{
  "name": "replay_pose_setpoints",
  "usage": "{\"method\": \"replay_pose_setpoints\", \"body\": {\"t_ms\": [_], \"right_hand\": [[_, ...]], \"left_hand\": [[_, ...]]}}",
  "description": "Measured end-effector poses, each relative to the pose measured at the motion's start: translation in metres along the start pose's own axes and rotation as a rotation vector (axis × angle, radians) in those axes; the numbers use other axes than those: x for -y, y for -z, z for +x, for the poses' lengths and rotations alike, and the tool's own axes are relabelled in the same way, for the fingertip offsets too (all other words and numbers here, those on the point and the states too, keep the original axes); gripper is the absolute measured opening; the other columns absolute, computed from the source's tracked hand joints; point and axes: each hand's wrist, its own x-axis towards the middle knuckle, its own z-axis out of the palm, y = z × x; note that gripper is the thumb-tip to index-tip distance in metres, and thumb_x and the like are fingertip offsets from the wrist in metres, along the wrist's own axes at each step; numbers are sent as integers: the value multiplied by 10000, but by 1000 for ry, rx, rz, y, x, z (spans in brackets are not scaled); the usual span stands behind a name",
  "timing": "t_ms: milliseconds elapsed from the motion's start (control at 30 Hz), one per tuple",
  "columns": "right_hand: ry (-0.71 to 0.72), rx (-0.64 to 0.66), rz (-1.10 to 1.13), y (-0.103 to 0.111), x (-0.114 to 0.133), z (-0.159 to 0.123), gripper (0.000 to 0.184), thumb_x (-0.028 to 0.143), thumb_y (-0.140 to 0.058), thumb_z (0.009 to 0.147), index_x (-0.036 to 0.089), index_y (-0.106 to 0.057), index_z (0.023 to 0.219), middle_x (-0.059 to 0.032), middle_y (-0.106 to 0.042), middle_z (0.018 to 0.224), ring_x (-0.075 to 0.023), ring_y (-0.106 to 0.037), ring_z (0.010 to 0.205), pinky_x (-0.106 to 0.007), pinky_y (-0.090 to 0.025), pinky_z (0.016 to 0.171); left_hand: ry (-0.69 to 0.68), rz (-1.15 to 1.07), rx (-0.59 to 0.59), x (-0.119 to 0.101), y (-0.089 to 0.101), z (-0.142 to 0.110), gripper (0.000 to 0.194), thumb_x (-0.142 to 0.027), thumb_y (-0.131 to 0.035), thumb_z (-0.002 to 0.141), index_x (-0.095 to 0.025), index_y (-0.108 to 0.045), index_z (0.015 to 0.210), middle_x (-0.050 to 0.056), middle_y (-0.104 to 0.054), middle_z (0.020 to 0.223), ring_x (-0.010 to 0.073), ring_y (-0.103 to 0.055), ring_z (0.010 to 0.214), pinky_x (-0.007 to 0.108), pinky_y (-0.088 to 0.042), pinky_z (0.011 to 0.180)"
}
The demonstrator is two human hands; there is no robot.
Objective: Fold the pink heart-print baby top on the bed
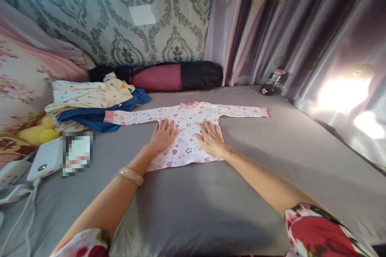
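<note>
A small white long-sleeved shirt (188,138) with pink hearts and flowers lies spread flat on the grey bed sheet (193,204). Its pink collar points away from me, and both sleeves stretch out sideways. The left cuff rests against the blue cloth of a clothes pile. My left hand (163,134) presses flat on the left side of the shirt's body, fingers spread. On the right side of the body, my right hand (210,138) lies flat too, its fingers apart. Neither hand grips the fabric.
Folded clothes (90,98) are stacked at the left, near a yellow plush toy (42,130), a white box (46,160) and a power strip (13,172) with cables. A maroon and black rolled bag (157,77) lies along the wall. A bottle (270,83) stands by the curtain (250,28).
</note>
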Motion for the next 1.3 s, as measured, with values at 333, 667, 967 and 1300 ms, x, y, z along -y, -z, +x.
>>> {"method": "replay_pose_setpoints", "body": {"t_ms": [333,667,967,1300], "right_hand": [[30,104,132,23,-3,6,571,485,-220,990,167,-422,1419,-136,-290,1553,-278,-215,1436,-486,-157,1140],[-281,-33,56,51,-80,45,563,405,-185,1001,132,-317,1476,-129,-200,1587,-263,-123,1462,-499,-107,1160],[-375,-56,-89,38,-133,46,564,483,-151,990,262,-344,1472,-95,-224,1580,-338,-141,1442,-588,-115,1118],[-383,-26,-110,34,-136,49,570,493,-162,985,264,-303,1488,-102,-192,1588,-334,-114,1445,-588,-94,1118]], "left_hand": [[-22,-62,112,-20,17,23,402,-392,-323,938,-163,-522,1202,184,-488,1359,326,-400,1315,544,-258,1082],[-238,-193,86,-101,8,68,483,-337,-310,963,-176,-360,1416,141,-323,1532,270,-267,1429,434,-256,1141],[-233,-156,19,-143,-6,86,514,-431,-238,990,-244,-373,1450,97,-340,1531,308,-272,1423,483,-221,1152],[-247,-249,-56,-145,-6,97,403,-411,-319,985,-273,-565,1272,79,-445,1431,284,-379,1336,472,-319,1097]]}}
